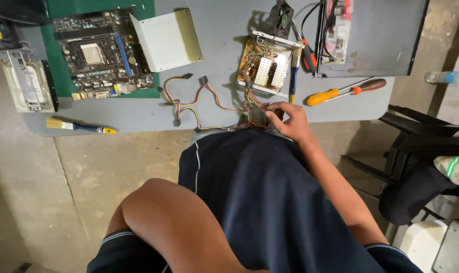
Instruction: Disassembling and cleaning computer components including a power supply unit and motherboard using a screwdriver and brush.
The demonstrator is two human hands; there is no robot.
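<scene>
Reaching to the table's near edge, our right hand (290, 121) pinches the coloured wire bundle (252, 108) trailing from the opened power supply (266, 68); our left hand stays hidden.

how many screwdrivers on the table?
3. An orange-handled screwdriver lies right of the open power supply, tip to tip with a dark red-handled one. A third, red-and-black-handled, rests by the open computer case. Others may hide behind parts.

Right hand (289, 121) outstretched, fingers curled; left forearm bent across torso.
</scene>
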